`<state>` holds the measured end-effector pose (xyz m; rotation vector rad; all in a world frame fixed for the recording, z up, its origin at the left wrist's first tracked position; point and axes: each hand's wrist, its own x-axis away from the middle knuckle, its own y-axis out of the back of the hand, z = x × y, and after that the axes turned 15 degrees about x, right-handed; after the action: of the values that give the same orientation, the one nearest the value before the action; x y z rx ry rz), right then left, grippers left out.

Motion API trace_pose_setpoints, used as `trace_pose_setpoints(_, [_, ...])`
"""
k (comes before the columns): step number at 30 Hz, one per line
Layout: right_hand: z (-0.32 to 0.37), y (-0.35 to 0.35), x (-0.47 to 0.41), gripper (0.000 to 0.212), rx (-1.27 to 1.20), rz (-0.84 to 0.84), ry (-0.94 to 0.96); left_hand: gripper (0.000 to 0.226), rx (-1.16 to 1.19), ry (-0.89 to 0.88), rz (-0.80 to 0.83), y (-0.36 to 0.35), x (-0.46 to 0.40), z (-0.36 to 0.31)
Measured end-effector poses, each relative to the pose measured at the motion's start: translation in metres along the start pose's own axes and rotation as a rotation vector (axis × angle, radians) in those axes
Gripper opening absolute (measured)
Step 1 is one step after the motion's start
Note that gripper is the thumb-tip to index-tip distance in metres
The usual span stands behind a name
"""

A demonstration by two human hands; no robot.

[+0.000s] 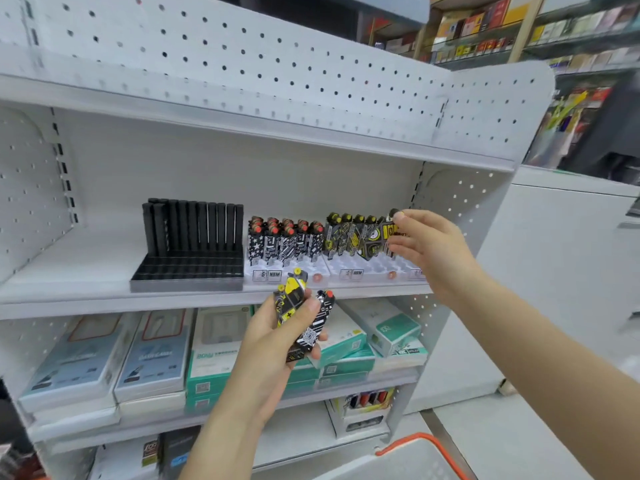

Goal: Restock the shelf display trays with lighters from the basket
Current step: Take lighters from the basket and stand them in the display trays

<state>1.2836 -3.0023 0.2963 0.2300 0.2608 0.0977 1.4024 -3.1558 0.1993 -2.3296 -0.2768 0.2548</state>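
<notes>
My left hand (273, 337) grips a bunch of lighters (301, 317) below the middle shelf's edge, some yellow-and-black, one black-and-white with a red cap. My right hand (426, 244) pinches a yellow-and-black lighter (393, 233) at the right end of the back row in the right white display tray (374, 271). That row holds several yellow-capped lighters (349, 237). The white tray to its left (311, 273) carries several red-capped black-and-white lighters (284, 240). A black tray (187, 271) with tall black lighters (194, 226) stands at the left. The basket's orange rim (426, 441) shows at the bottom right.
The white shelf unit has pegboard back and side panels (491, 109). On the shelf below lie boxed goods, blue-grey at the left (86, 358) and green-and-white in the middle (346, 344). A white counter (571, 254) stands to the right, with stocked shelves behind it.
</notes>
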Motion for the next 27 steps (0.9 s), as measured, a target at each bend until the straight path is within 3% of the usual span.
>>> trace_pose_setpoints(9, [-0.007,-0.013,-0.038,0.01,0.451,-0.104,0.282,0.032,-0.047,-0.032,-0.017,0.009,-0.006,-0.007])
trace_pose_setpoints(23, [-0.027,-0.034,-0.061,0.036,0.795,-0.139,0.311,0.033,0.014,-0.076,-0.023,0.018,-0.007,-0.022])
trace_pose_setpoints(27, [-0.017,-0.037,-0.063,0.039,1.057,-0.11,0.411,0.034,0.007,-0.078,-0.023,0.018,-0.008,-0.02])
